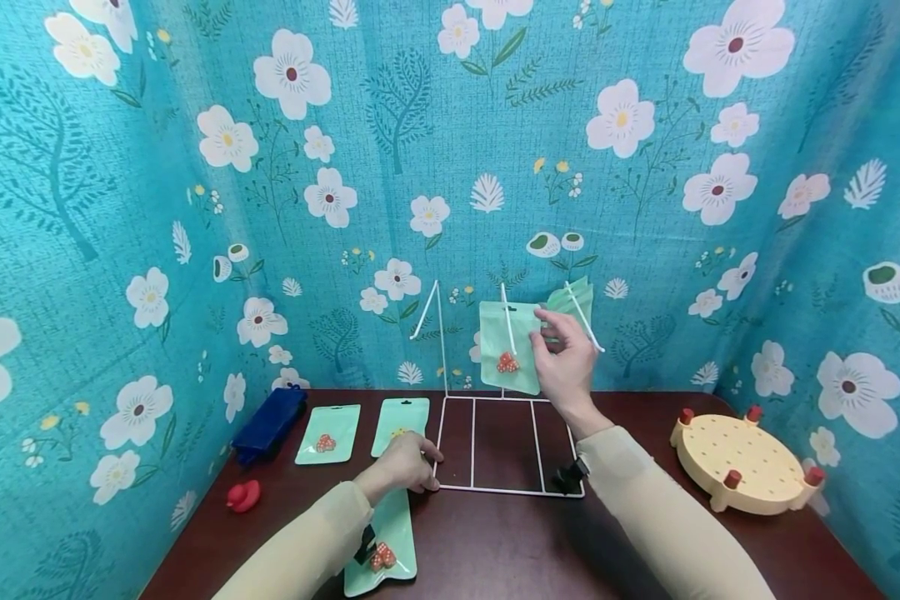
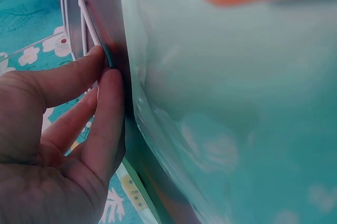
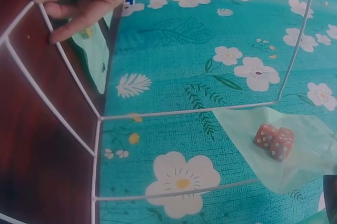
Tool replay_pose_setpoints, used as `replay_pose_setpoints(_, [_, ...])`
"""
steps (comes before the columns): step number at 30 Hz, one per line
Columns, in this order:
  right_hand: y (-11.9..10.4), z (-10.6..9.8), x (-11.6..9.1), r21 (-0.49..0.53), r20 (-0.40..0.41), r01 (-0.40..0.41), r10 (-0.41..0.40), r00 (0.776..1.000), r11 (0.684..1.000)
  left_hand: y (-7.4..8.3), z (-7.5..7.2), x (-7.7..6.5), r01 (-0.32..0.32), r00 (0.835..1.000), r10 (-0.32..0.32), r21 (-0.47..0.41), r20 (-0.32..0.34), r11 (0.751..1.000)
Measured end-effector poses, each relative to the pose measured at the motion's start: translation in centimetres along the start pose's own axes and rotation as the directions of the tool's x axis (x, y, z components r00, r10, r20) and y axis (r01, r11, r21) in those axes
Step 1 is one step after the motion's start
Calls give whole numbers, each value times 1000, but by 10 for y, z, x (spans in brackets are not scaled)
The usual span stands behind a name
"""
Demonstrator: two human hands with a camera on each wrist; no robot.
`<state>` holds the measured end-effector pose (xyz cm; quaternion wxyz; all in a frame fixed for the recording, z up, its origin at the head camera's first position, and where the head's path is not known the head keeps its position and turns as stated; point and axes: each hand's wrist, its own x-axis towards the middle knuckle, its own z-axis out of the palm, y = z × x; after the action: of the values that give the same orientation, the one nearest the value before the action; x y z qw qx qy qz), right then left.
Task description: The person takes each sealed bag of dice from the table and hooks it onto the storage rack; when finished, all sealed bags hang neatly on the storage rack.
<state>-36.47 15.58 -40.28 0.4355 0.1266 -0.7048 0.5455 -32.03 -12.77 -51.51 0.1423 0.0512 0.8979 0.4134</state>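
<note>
A white wire rack (image 1: 473,442) with upright hooked arms stands on the table. My left hand (image 1: 407,463) pinches the wire at its front left corner; the left wrist view shows the thumb and fingertips meeting there. At the rack's middle arm hangs a green pouch (image 1: 495,325) with red dice (image 1: 507,362) in it. My right hand (image 1: 566,358) pinches this pouch by its right edge, and the arm's wire crosses the pouch's front. Another green pouch (image 1: 581,298) hangs on the right arm, partly behind my right hand. The left arm (image 1: 423,310) bears nothing.
Flat on the table lie more green pouches (image 1: 347,421), some near or under my left forearm. At far left are a blue pouch-like object (image 1: 270,423) and a red toy duck (image 1: 243,497). A round yellow pegged stand (image 1: 742,458) sits at right. Flowered cloth surrounds the table.
</note>
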Motion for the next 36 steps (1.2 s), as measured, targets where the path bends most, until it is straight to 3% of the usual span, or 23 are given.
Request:
replay_pose_setpoints(12, [4, 5, 5, 21, 12, 3, -3, 1000, 1000, -1, 2, 3, 13, 1000, -13, 3, -1, 1000])
replay_pose_setpoints(21, [7, 13, 10, -56, -15, 67, -68, 998, 996, -1, 2, 4, 15, 1000, -15, 9, -5, 1000])
replay_pose_setpoints(36, [17, 23, 9, -94, -52, 95, -100, 994, 991, -2, 4, 5, 17, 1000, -17, 7, -12, 1000])
